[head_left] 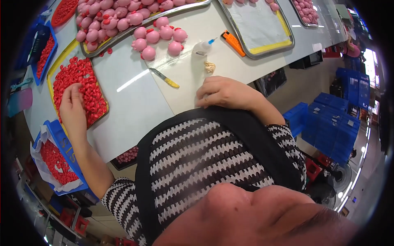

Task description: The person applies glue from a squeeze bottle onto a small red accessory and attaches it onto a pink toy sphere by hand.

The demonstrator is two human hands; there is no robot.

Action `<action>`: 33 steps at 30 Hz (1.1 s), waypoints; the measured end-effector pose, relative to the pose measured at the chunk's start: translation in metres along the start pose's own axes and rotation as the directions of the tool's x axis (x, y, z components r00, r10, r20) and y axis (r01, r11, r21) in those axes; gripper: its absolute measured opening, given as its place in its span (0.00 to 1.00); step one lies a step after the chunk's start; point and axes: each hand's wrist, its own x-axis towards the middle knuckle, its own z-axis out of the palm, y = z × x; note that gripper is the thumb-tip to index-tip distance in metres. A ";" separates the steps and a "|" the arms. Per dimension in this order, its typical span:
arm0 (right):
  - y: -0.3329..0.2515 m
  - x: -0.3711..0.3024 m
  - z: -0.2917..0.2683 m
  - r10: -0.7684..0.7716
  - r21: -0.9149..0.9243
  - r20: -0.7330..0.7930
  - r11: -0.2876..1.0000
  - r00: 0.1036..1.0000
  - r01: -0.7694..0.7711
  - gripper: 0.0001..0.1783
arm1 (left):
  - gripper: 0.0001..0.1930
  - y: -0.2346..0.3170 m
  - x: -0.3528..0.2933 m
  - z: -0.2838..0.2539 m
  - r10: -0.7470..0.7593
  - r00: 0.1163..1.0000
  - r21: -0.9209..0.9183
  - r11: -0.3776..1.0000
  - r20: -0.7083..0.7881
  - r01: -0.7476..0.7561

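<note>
My left hand (pixel 73 104) reaches over a yellow-rimmed tray (pixel 51 78) heaped with small red ring-like pieces (pixel 76 74). Its fingers are stretched out and touch the pieces at the tray's near side. My right hand (pixel 225 92) rests on the white table close to its front edge, fingers loosely bent and slightly apart, with nothing visible in them. Just beyond it lies a crumpled tan lump (pixel 209 67), and behind that a clear bottle with a blue-based needle tip (pixel 203 47). A yellow-handled knife (pixel 165 78) lies between my hands. Several round pink figures (pixel 152 36) stand farther back.
A metal tray (pixel 119 22) full of pink figures fills the far left. An orange utility knife (pixel 234 43) lies beside a paper-lined tray (pixel 266 30). Blue bins with red pieces (pixel 57 164) stand at the left. Blue crates (pixel 330 127) are stacked at the right.
</note>
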 end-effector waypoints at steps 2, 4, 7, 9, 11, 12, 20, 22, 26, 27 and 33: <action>-0.002 0.007 0.002 -0.066 -0.088 0.006 0.994 0.998 0.067 0.10 | 0.11 0.020 -0.023 0.003 -0.134 0.956 -0.362 0.904 0.261 0.225; -0.003 0.013 0.004 -0.156 -0.167 0.025 0.973 0.987 0.158 0.10 | 0.10 0.032 -0.035 0.018 -0.131 0.858 -0.450 0.806 0.497 0.385; -0.012 0.024 0.006 -0.121 -0.241 -0.038 0.965 0.992 0.108 0.11 | 0.10 0.048 -0.050 0.051 -0.046 0.594 -0.435 0.636 0.803 0.638; -0.021 0.035 0.009 -0.183 -0.153 -0.166 0.975 0.969 0.158 0.09 | 0.12 0.050 -0.064 0.074 -0.033 0.454 -0.362 0.552 0.890 0.751; -0.025 0.045 0.013 -0.276 -0.138 -0.183 0.957 0.943 0.253 0.14 | 0.15 0.057 -0.076 0.089 0.035 0.369 -0.330 0.532 0.929 0.780; -0.028 0.053 0.014 -0.340 -0.170 -0.216 0.936 0.915 0.307 0.16 | 0.16 0.063 -0.081 0.094 0.050 0.345 -0.323 0.503 0.937 0.802; -0.014 0.045 0.012 -0.406 -0.256 -0.367 0.909 0.837 0.329 0.18 | 0.13 0.041 -0.059 0.077 0.036 0.676 -0.533 0.646 0.736 0.547; -0.006 0.038 0.013 -0.311 -0.235 -0.450 0.946 0.837 0.225 0.15 | 0.11 0.036 -0.046 0.061 0.117 0.933 -0.482 0.874 0.339 0.065; -0.005 0.036 0.012 -0.212 -0.214 -0.476 0.969 0.853 0.122 0.13 | 0.12 0.001 -0.006 0.026 0.523 0.840 0.110 0.852 -0.147 -0.512; -0.005 0.036 0.011 -0.223 -0.217 -0.472 0.967 0.853 0.133 0.12 | 0.13 0.000 -0.002 0.019 0.516 0.851 0.184 0.850 -0.098 -0.494; -0.003 0.037 0.012 -0.271 -0.220 -0.464 0.957 0.844 0.186 0.12 | 0.26 0.005 -0.008 0.005 0.368 0.929 0.394 0.847 0.051 -0.357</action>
